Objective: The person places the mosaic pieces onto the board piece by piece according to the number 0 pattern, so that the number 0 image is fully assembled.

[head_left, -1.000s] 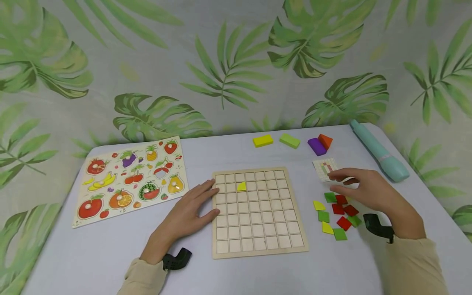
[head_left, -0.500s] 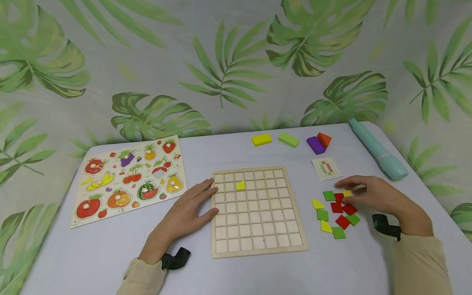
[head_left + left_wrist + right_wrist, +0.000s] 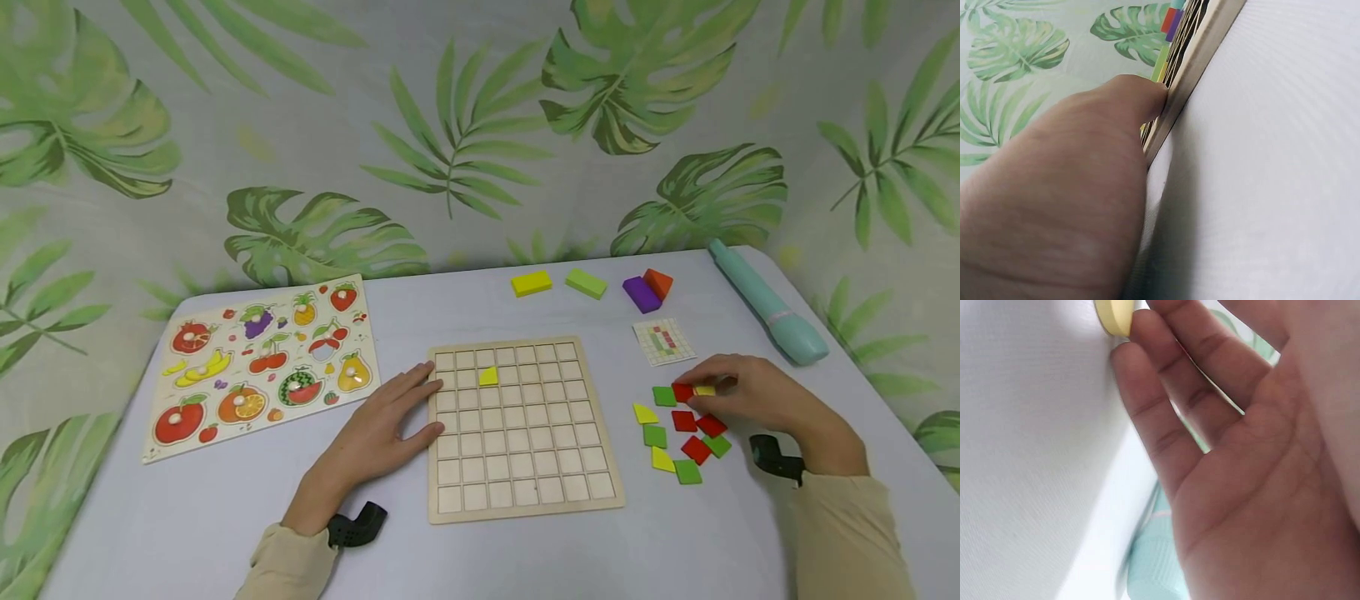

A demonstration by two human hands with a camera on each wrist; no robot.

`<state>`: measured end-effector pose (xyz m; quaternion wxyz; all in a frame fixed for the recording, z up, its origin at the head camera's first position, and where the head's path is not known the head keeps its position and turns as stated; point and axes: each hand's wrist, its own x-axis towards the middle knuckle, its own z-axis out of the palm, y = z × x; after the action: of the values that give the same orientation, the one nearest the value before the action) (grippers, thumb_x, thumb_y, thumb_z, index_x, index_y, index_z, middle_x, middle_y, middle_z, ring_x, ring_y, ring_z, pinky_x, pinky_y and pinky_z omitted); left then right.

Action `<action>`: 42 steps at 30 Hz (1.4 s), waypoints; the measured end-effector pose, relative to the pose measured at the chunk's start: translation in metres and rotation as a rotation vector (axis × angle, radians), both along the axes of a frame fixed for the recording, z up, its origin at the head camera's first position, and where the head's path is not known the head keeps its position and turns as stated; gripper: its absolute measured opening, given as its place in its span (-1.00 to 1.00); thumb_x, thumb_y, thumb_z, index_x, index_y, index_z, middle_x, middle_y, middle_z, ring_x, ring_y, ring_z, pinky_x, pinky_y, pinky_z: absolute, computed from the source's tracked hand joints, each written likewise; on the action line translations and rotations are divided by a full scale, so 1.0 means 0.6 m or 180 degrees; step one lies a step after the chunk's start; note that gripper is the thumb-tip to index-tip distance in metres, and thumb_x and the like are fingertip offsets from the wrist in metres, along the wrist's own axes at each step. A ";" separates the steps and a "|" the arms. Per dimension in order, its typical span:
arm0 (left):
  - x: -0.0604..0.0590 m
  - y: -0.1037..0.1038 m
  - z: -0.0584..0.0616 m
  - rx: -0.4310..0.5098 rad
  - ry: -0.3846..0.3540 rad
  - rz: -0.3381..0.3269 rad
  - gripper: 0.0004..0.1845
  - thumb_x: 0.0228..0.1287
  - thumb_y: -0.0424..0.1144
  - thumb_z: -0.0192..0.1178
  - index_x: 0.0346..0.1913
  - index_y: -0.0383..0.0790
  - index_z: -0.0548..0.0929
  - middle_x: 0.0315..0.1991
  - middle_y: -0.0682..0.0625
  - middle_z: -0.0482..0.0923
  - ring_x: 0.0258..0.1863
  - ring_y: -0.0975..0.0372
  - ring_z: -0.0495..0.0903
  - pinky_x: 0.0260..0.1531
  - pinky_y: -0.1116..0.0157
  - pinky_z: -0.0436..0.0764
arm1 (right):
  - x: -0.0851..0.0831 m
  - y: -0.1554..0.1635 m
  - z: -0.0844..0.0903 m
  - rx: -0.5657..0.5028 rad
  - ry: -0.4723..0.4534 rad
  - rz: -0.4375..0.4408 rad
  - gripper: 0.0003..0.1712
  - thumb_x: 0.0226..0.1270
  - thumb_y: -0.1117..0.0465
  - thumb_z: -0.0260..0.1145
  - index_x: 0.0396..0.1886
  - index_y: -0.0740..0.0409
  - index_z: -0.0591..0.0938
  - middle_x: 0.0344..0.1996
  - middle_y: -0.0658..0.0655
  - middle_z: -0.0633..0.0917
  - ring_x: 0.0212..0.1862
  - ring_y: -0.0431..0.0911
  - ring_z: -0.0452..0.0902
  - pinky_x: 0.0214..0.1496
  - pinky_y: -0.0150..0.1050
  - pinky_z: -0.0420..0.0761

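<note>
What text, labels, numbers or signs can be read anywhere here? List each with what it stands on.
None can be read.
The fruit puzzle board shows only pictures of fruit.
The small pattern card shows a coloured grid, too small to tell any writing.
The wooden grid board, the coloured tiles and the teal tool carry no visible marks.

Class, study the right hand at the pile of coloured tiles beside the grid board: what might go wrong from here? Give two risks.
1. The right hand touches a yellow tile packed against the red tiles; lifting it may nudge its neighbours.
2. The left hand only rests flat on the grid board edge, so the board could slide, shifting the yellow piece already placed in a cell.
</note>
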<state>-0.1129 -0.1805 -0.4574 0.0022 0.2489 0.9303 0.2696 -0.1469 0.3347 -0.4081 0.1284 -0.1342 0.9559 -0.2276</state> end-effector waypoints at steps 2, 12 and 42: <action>0.000 0.000 0.001 0.0008 0.0001 0.0001 -0.33 0.42 0.12 0.28 0.49 -0.07 0.47 0.62 0.04 0.19 0.60 0.07 0.19 0.58 0.00 0.24 | -0.001 -0.004 0.000 0.0028 0.0015 -0.0039 -0.60 0.24 0.06 0.55 0.06 0.04 0.79 0.02 0.17 0.74 0.05 0.10 0.59 -0.01 -0.19 0.69; 0.000 0.000 0.001 0.0019 0.0086 -0.0019 -0.33 0.41 0.11 0.29 0.47 -0.10 0.49 0.60 0.01 0.22 0.58 0.06 0.22 0.57 0.01 0.25 | -0.002 -0.041 0.003 -0.0063 0.0278 -0.0111 -0.65 0.25 0.09 0.51 0.03 0.02 0.78 -0.09 0.09 0.72 -0.04 0.05 0.59 0.01 -0.04 0.68; 0.001 0.000 -0.003 0.0041 0.0030 -0.0004 -0.34 0.41 0.10 0.29 0.48 -0.08 0.49 0.61 0.05 0.20 0.59 0.11 0.19 0.60 0.06 0.20 | -0.048 -0.209 0.019 -0.0676 0.0708 0.0616 -0.73 0.21 0.23 0.51 -0.07 0.03 0.78 -0.24 -0.08 0.72 -0.16 -0.07 0.60 -0.05 -0.05 0.69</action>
<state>-0.1125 -0.1806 -0.4591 -0.0037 0.2508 0.9283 0.2744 -0.1756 0.2092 -0.3965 0.0283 -0.2627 0.9174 -0.2976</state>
